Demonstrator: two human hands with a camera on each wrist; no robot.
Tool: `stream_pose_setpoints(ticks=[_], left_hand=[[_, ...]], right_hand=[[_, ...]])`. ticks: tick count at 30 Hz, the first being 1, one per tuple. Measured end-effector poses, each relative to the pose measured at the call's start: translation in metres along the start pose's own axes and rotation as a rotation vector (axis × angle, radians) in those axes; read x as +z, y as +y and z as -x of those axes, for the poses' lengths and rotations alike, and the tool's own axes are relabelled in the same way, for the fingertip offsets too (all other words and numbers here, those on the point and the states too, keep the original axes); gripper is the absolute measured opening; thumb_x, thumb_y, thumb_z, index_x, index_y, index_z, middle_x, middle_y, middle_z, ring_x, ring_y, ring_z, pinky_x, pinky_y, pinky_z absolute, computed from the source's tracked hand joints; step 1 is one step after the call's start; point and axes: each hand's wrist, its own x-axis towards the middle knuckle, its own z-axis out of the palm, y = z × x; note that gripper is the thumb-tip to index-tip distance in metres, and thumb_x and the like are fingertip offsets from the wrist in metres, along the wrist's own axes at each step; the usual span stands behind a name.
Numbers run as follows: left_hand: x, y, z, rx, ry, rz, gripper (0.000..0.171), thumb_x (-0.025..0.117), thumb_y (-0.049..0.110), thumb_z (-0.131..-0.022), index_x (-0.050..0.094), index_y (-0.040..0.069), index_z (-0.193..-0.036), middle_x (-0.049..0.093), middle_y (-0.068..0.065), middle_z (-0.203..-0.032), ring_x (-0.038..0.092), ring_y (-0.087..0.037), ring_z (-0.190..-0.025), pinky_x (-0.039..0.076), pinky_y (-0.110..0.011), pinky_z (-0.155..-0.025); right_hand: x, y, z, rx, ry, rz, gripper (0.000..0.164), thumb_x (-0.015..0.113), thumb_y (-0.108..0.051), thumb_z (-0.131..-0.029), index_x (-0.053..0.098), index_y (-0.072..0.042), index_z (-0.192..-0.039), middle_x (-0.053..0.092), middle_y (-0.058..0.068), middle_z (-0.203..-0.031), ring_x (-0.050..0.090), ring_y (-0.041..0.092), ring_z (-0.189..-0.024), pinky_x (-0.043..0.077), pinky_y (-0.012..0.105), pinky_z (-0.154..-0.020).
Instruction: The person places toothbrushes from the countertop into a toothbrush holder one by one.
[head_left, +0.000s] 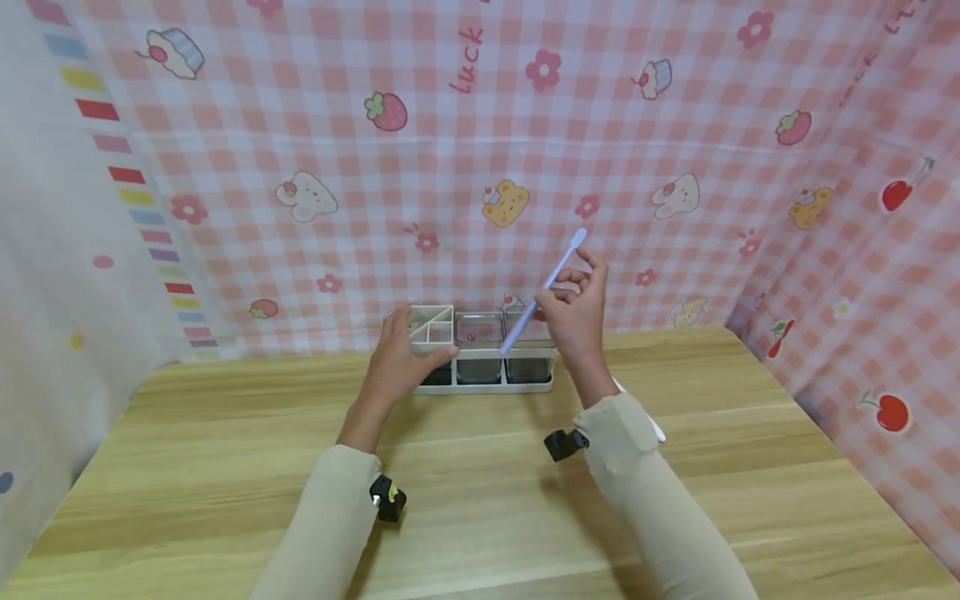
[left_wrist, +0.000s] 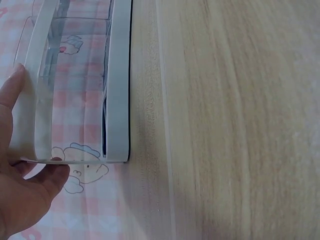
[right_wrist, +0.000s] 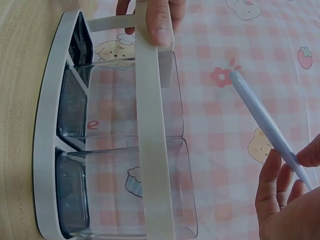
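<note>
A person's left hand grips the near-left end of a pale rack at the center of the head view, the thumb laid along its upper rail and the fingers bent behind. The right hand, right of center, pinches a slim lavender stick between thumb and fingers, the stick tilted with its broader end toward the upper right and its other end in front of the rack's upper rail. In the right wrist view, the stick slants across the right side of the frame, a gap showing between it and the rack at left.

The rack stands upright near the back of a wood-grain table. Two clear cups sit side by side in its middle and right places, and a cream divided insert tops the left place beside the left hand. A white slim object lies on the tabletop, partly hidden by the right sleeve.

Both sleeves are beige, each with a small black device at the wrist. Behind, a pink-and-white checked cloth printed with strawberries, flowers and cartoon animals fills the upper frame.
</note>
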Motion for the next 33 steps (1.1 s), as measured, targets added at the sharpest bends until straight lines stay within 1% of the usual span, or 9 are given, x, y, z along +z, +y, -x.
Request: stream_pose_setpoints(ticks=[2,5,9,11,13,18,25,29,33], left_hand=[[0.001,-0.001,0.001,-0.003,0.001,0.0,0.107,0.079,0.051,-0.085,0.018,0.007,-0.161,0.023,-0.017,-0.162,0.038,-0.038,-0.139,0.033,-0.057,-0.113],[0.001,-0.001,0.001,-0.006,0.001,0.003,0.106,0.079,0.051,-0.085,0.018,0.007,-0.161,0.023,-0.017,-0.162,0.038,-0.038,-0.139,0.033,-0.058,-0.112],[0.001,-0.001,0.002,-0.011,0.004,0.006,0.105,0.079,0.05,-0.086,0.018,0.007,-0.161,0.023,-0.017,-0.162,0.039,-0.038,-0.138,0.034,-0.058,-0.112],[0.001,-0.001,0.002,-0.011,0.006,0.007,0.105,0.079,0.05,-0.086,0.018,0.007,-0.161,0.022,-0.017,-0.162,0.038,-0.038,-0.138,0.034,-0.058,-0.112],[0.001,-0.001,0.002,-0.009,0.006,0.009,0.105,0.079,0.05,-0.086,0.018,0.007,-0.16,0.022,-0.018,-0.162,0.038,-0.039,-0.139,0.033,-0.058,-0.112],[0.001,-0.002,0.003,0.005,0.007,0.02,0.104,0.08,0.048,-0.085,0.02,0.006,-0.159,0.024,-0.018,-0.161,0.04,-0.039,-0.137,0.034,-0.058,-0.112],[0.001,-0.002,0.002,0.007,0.005,0.015,0.104,0.079,0.049,-0.085,0.02,0.007,-0.16,0.026,-0.017,-0.159,0.043,-0.037,-0.131,0.037,-0.058,-0.109],[0.001,-0.002,0.0,0.003,0.002,0.011,0.104,0.079,0.051,-0.086,0.02,0.008,-0.16,0.025,-0.016,-0.16,0.043,-0.037,-0.131,0.037,-0.059,-0.109],[0.001,-0.001,0.0,0.007,0.0,0.012,0.104,0.079,0.05,-0.086,0.02,0.008,-0.16,0.023,-0.016,-0.161,0.041,-0.038,-0.134,0.036,-0.059,-0.11]], right_hand=[[0.002,0.0,0.0,0.004,-0.007,0.009,0.076,0.056,0.014,-0.08,0.032,-0.012,-0.147,0.045,0.011,-0.106,0.057,0.018,-0.08,0.06,0.032,-0.062],[0.005,-0.001,0.0,0.001,-0.005,0.007,0.077,0.057,0.014,-0.078,0.032,-0.012,-0.147,0.046,0.013,-0.107,0.057,0.02,-0.081,0.06,0.033,-0.063],[0.01,0.001,-0.002,-0.015,0.004,-0.01,0.077,0.057,0.014,-0.078,0.033,-0.012,-0.146,0.045,0.016,-0.107,0.057,0.018,-0.08,0.06,0.031,-0.061],[0.012,0.003,-0.003,-0.02,0.008,-0.018,0.077,0.056,0.014,-0.077,0.033,-0.011,-0.146,0.045,0.012,-0.105,0.056,0.018,-0.079,0.06,0.03,-0.061],[0.014,0.004,-0.003,-0.023,0.013,-0.013,0.077,0.056,0.014,-0.077,0.033,-0.011,-0.146,0.045,0.011,-0.104,0.057,0.018,-0.079,0.059,0.029,-0.06],[0.016,0.006,-0.002,-0.027,0.011,-0.001,0.079,0.054,0.016,-0.077,0.033,-0.012,-0.147,0.046,0.004,-0.102,0.056,0.013,-0.078,0.06,0.032,-0.06],[0.023,0.005,-0.001,-0.04,-0.003,-0.038,0.081,0.055,0.018,-0.075,0.032,-0.013,-0.147,0.045,0.004,-0.102,0.054,0.015,-0.08,0.06,0.034,-0.061],[0.027,0.007,-0.001,-0.068,0.011,-0.05,0.081,0.056,0.017,-0.074,0.032,-0.013,-0.145,0.045,0.005,-0.101,0.054,0.016,-0.08,0.06,0.033,-0.059],[0.032,0.009,0.0,-0.104,0.009,-0.054,0.078,0.057,0.016,-0.075,0.031,-0.012,-0.144,0.045,0.005,-0.1,0.055,0.017,-0.081,0.057,0.027,-0.059]])
